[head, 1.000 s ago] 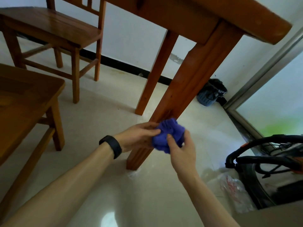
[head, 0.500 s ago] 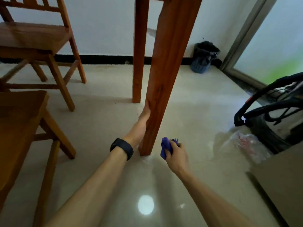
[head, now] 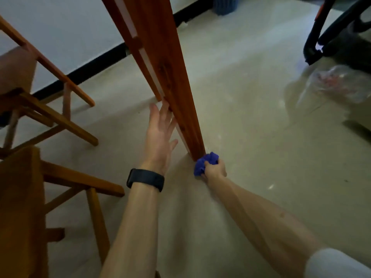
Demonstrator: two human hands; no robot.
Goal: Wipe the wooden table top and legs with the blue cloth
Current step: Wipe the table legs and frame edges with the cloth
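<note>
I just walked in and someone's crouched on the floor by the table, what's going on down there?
A person is wiping a table leg. The right hand grips a bunched blue cloth against the very foot of the leg, right at the floor. The left hand, fingers straight, rests on the leg's side a little higher up, seemingly to steady it. Wooden chairs stand to the left.

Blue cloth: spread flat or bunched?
Bunched. The blue cloth is a crumpled wad gripped in the right hand, pressed against the foot of the table leg.
</note>
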